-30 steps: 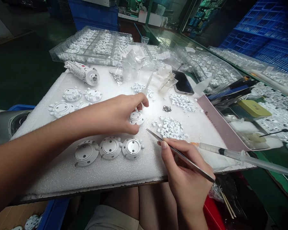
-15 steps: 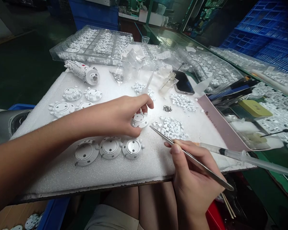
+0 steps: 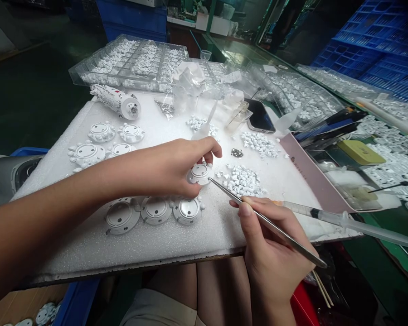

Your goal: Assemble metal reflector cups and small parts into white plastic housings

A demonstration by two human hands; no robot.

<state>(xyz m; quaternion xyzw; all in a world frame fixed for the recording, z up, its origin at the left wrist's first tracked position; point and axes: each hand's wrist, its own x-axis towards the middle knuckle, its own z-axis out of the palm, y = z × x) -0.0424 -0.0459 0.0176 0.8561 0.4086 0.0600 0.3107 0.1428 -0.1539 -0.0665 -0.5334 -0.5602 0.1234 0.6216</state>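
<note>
One white disc (image 3: 200, 172) mid-frame, in the left hand (image 3: 182, 163) and up-left of the right hand (image 3: 272, 253).
Nearer, the left hand is half-curled, thumb and fingers about the rim; the right hand pinches tweezers (image 3: 229, 193), their long axis slanting up-left to the disc's right edge, tip contact unclear.

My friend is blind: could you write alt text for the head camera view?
A person's left hand holds a white disc at a foam board, and the right hand points tweezers at its edge. White pieces lie heaped to the right; three similar discs sit nearer the viewer.
</note>
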